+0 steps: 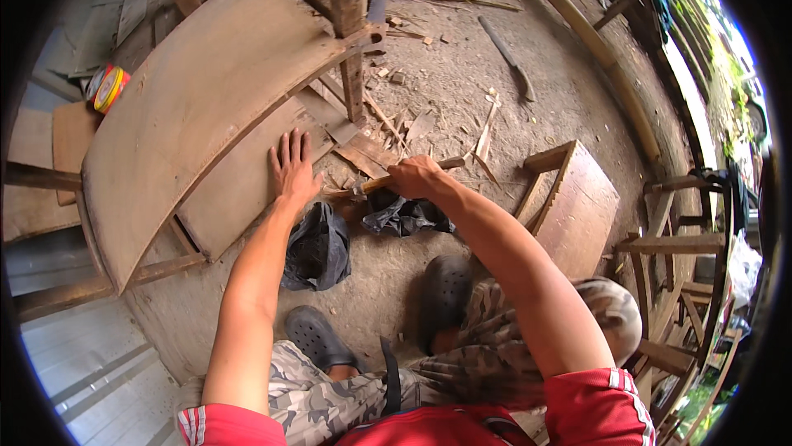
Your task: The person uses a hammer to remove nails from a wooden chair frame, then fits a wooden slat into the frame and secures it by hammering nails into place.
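- Gripping a wooden-handled hammer point(388, 181) low over the dirt floor point(462, 91), the right hand point(417, 175) has its fingers closed round the shaft.
- Left hand point(293, 169) lies open-fingered, flat on a stiff wooden board point(239, 186).
- Hammer looks head-heavy, rigid; best held well back along the handle.

Two hands point(293, 169), two black clogs point(318, 335), two dark bags point(318, 248), one tin point(107, 87).

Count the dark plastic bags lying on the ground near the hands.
2: one plastic bag just below the left hand, the other bag under the right hand. More may lie hidden beneath the boards.
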{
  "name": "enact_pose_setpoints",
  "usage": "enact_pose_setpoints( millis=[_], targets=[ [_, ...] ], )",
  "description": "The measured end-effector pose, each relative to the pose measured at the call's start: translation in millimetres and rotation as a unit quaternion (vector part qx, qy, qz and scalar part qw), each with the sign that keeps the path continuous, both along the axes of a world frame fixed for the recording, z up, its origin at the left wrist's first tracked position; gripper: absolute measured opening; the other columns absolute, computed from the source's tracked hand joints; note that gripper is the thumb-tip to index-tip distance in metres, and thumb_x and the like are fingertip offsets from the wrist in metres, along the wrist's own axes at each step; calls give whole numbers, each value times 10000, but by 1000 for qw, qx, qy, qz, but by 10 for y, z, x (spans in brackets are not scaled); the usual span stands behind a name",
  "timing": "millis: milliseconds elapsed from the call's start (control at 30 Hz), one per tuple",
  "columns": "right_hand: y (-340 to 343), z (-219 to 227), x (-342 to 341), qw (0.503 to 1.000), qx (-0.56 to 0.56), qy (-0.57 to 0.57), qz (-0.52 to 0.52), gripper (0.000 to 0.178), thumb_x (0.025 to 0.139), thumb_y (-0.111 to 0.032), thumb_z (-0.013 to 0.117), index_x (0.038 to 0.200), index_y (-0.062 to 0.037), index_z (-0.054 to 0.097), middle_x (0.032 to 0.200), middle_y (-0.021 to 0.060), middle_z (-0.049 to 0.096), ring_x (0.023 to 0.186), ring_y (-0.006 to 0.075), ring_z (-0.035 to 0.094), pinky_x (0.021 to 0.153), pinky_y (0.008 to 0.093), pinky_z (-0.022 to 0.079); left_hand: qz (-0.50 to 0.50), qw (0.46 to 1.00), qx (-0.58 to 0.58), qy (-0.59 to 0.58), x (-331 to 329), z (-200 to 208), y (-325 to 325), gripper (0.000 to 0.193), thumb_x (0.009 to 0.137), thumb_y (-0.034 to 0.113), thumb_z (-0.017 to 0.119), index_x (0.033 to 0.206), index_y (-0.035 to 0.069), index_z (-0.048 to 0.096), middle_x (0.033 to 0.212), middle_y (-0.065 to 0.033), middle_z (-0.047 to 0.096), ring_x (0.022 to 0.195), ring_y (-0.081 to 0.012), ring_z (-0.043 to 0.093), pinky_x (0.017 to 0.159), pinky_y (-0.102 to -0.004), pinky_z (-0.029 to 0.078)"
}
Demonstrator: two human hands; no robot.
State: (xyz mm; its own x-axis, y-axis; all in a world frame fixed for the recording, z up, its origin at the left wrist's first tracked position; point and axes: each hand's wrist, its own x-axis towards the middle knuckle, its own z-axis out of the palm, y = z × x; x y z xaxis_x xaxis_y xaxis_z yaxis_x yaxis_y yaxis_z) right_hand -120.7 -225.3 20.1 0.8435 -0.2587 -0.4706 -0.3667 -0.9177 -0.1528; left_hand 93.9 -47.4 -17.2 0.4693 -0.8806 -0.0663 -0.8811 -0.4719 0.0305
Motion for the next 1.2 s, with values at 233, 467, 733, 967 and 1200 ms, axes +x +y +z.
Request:
enact_pose_setpoints(
  millis=[233, 467, 733, 967, 1200],
  targets=[
    [33, 162, 500, 966, -21, 249, -63, 406, 859, -315, 700, 1229, -151, 706, 1235, 72, 698, 1133, 311, 651, 916, 598, 443, 33, 996, 52, 69, -193, 436, -214, 624, 854, 367, 710, 1371, 76, 516, 1471, -213, 469, 1352, -362, 462, 1093, -532, 383],
    [284, -178, 519, 982, 43, 31, -181, 349, 922, -266, 615, 1238, -150, 704, 1318, 101, 660, 1199, 283, 631, 965, 589, 441, 60, 964, 20, 260, -283, 287, 208, 330, 919, 391, 639, 1047, 92, 693, 918, -244, 711, 897, -454, 679, 803, -526, 525],
    [564, -95, 681, 972, 109, -40, -204, 317, 872, -246, 603, 1123, -119, 749, 1151, 134, 731, 1080, 301, 704, 863, 477, 539, -14, 970, 115, 214, -616, 62, 480, 297, 924, 367, 632, 990, 92, 721, 948, -216, 721, 944, -413, 687, 812, -526, 524],
    [138, -734, 997, 870, 247, -127, -407, 381, 856, -251, 573, 1104, 1, 715, 1192, 213, 692, 1130, 336, 676, 931, 437, 545, 109, 955, -31, 274, -643, 112, 264, 345, 911, 364, 642, 988, 42, 738, 917, -239, 718, 915, -406, 698, 805, -471, 537],
    [-169, -1057, 916, 749, 366, -283, -474, 428, 835, -326, 649, 836, 98, 708, 807, 292, 703, 781, 384, 725, 696, 427, 569, 365, 730, -151, 558, -661, -21, -107, 393, 955, 380, 631, 1090, 13, 660, 921, -83, 669, 763, -182, 643, 699, -352, 514]
  ],
)
